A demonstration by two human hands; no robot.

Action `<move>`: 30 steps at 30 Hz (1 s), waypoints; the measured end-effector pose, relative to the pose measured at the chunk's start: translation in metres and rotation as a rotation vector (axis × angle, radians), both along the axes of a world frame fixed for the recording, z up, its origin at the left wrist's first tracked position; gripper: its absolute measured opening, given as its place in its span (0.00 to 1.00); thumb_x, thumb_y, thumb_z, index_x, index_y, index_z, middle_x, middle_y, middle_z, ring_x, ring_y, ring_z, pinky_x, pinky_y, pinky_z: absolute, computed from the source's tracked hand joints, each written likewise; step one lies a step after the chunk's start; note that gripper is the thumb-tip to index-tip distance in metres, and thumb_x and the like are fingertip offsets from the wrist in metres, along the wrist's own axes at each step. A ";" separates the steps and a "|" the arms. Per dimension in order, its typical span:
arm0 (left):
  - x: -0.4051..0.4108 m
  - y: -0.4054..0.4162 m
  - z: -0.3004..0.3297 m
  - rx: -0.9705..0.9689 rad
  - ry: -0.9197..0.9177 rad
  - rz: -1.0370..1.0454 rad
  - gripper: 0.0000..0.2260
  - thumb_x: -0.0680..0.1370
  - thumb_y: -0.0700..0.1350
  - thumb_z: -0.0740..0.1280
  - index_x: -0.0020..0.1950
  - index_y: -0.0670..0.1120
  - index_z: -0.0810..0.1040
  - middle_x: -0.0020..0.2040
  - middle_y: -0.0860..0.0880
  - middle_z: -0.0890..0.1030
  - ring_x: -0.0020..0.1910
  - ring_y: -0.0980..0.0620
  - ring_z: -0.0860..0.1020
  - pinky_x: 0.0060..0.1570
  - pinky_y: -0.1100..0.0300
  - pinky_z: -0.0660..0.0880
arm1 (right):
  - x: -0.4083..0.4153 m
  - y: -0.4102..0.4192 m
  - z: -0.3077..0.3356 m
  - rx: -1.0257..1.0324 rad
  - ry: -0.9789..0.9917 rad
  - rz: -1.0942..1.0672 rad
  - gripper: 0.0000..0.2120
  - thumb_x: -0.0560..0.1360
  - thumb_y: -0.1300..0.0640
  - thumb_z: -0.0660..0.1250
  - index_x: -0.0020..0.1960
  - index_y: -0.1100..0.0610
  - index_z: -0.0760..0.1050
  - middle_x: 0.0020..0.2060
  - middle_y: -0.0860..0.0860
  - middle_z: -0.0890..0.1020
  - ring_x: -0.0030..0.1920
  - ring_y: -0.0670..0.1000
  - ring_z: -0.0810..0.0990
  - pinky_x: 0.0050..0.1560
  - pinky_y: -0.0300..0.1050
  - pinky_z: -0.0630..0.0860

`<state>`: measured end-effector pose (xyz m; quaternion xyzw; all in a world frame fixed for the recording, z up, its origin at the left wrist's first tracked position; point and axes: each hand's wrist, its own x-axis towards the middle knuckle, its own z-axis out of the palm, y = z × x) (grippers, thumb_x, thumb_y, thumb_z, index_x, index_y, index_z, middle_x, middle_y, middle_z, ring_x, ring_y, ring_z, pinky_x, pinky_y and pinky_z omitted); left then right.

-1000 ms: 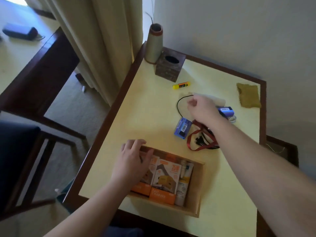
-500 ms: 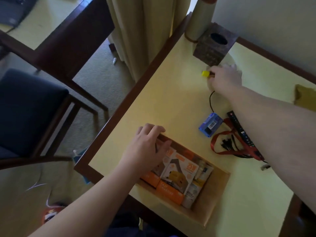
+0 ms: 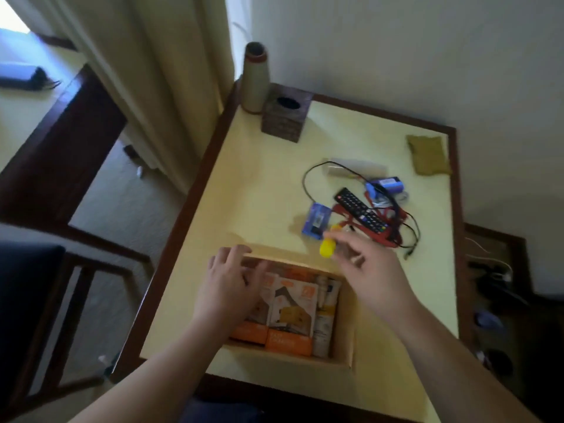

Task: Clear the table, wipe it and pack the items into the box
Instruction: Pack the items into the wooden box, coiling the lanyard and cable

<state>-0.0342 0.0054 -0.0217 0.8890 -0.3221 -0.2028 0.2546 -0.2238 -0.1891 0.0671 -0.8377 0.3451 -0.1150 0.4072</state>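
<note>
The yellow-topped table (image 3: pixel 268 190) with its dark wooden rim fills the corner by the wall, and near its front edge sits the shallow cardboard box (image 3: pixel 346 325), open at the top. Inside the box, two orange-and-white cartons (image 3: pixel 290 315) lie side by side along the left and middle, with a pale tube (image 3: pixel 325 315) tucked against their right side; a strip of the box floor shows bare further right. My left hand (image 3: pixel 229 288) rests on the box's far-left corner, fingers loosely spread over the rim and the left carton — holding nothing. My right hand (image 3: pixel 372 270) hovers just beyond the box's far edge and pinches a small yellow glue stick (image 3: pixel 326 247) between thumb and fingertips, its yellow cap pointing left and its far end blurred. Behind it on the table lie a black remote control (image 3: pixel 360 212) across a red lanyard (image 3: pixel 387 236), a thin black cable (image 3: pixel 306 181), a small blue box (image 3: pixel 316 221) and a blue cylinder (image 3: pixel 390 184). An olive cloth (image 3: pixel 427 154) lies near the right rim — well apart from the rest.
</note>
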 end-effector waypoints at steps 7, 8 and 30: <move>0.000 0.001 0.003 0.000 -0.010 -0.010 0.28 0.78 0.75 0.57 0.69 0.58 0.68 0.64 0.50 0.75 0.65 0.48 0.72 0.57 0.49 0.75 | -0.065 0.082 -0.002 0.134 0.307 -0.101 0.22 0.73 0.56 0.72 0.61 0.33 0.79 0.51 0.34 0.80 0.53 0.38 0.79 0.49 0.33 0.76; 0.000 0.001 0.003 -0.002 -0.012 -0.013 0.28 0.78 0.75 0.56 0.69 0.58 0.67 0.65 0.50 0.75 0.65 0.48 0.72 0.56 0.49 0.75 | -0.064 0.089 -0.003 0.128 0.371 -0.085 0.21 0.72 0.52 0.71 0.62 0.34 0.78 0.52 0.35 0.79 0.53 0.38 0.78 0.51 0.34 0.76; 0.000 0.003 0.001 -0.015 -0.032 -0.020 0.26 0.79 0.72 0.58 0.70 0.58 0.69 0.65 0.50 0.75 0.63 0.49 0.71 0.50 0.56 0.69 | -0.034 0.123 -0.022 -0.178 0.840 0.194 0.18 0.85 0.43 0.54 0.66 0.42 0.79 0.59 0.46 0.83 0.62 0.54 0.73 0.59 0.53 0.71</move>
